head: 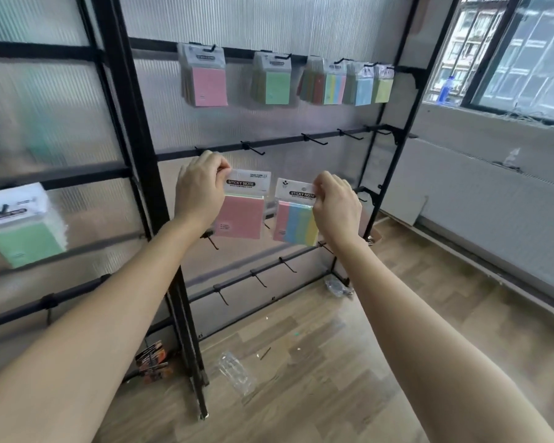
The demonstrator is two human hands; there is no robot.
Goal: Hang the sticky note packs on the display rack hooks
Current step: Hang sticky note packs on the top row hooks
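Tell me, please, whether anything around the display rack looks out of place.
Yes: there is litter on the wooden floor. A crumpled clear wrapper lies in front of the rack, a second wrapper lies by its far foot, and some dark printed packets sit at its base. The hung packs look orderly.

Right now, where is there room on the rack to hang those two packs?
The middle rail, just above the left hand and right hand, has bare hooks all along to the right bracket. The lower rail has bare hooks too. The top rail is crowded, with hanging packs tightest at its right end.
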